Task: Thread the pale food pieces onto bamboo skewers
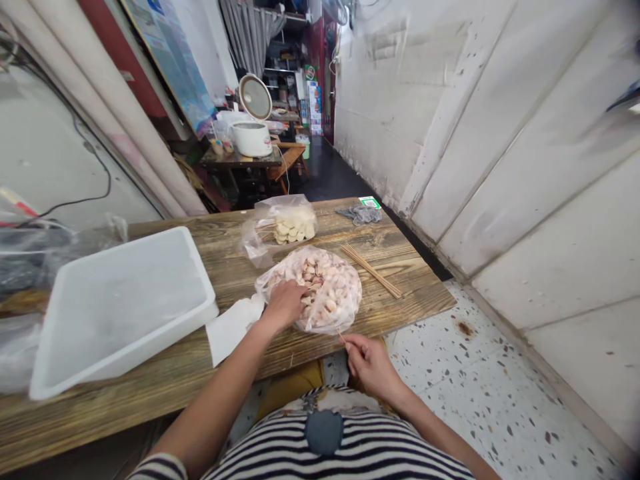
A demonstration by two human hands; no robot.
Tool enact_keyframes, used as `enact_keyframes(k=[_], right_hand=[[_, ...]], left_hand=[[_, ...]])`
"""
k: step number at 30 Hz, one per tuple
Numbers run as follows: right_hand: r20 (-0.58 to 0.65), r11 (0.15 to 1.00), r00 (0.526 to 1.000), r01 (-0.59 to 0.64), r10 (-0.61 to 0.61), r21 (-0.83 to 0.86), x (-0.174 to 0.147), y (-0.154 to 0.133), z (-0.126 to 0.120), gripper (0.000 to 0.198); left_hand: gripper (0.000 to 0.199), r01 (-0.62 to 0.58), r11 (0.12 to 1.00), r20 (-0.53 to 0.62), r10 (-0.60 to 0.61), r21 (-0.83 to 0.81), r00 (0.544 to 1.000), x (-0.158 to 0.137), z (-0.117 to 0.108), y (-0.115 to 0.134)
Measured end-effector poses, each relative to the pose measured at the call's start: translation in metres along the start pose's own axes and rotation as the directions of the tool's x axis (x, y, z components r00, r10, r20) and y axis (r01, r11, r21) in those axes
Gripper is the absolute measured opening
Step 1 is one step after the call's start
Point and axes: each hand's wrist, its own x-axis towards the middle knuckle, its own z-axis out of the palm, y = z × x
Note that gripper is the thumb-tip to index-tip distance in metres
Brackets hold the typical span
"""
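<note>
A clear plastic bag full of unpeeled garlic cloves lies open near the table's front edge. My left hand reaches into its left side, fingertips down among the cloves, so their grip is hidden. Between thumb and fingers, my right hand pinches a thin wooden skewer just in front of the bag, its tip pointing up and left toward the garlic. Several loose skewers lie together right of the bag. Behind it, another clear bag holds pale pieces in rows with sticks extending left.
A white plastic tray takes up the left of the wooden table, with white paper beside it. A crumpled grey item lies at the far right corner. An open rice cooker stands on a table behind. A wall runs along the right.
</note>
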Motion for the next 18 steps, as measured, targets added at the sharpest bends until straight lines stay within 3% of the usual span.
enact_keyframes(k=[6,9,14,16,18], right_hand=[[-0.047,0.999,0.999,0.019,-0.018,0.03,-0.003,0.0,-0.002,0.032],[-0.058,0.999,0.998,0.023,-0.021,0.026,-0.004,-0.001,-0.002,0.033],[-0.05,0.999,0.998,0.035,-0.034,0.02,-0.003,-0.002,-0.002,0.032],[-0.051,0.999,0.998,0.032,-0.031,0.019,-0.003,-0.004,-0.003,0.032],[-0.055,0.999,0.998,0.027,-0.026,0.025,-0.003,-0.006,-0.004,0.032]], left_hand=[[0.029,-0.023,0.973,0.008,0.026,-0.23,1.0,-0.008,-0.009,-0.004],[0.036,0.03,0.923,-0.002,-0.034,-0.384,0.999,-0.007,-0.018,-0.018],[0.028,0.072,0.883,-0.131,-0.149,-0.464,0.98,0.0,-0.034,-0.025],[0.029,0.087,0.779,-0.125,-0.208,-0.621,0.97,0.002,-0.033,-0.018],[0.034,0.123,0.577,-0.043,-0.266,-0.808,0.963,0.002,-0.029,-0.011]])
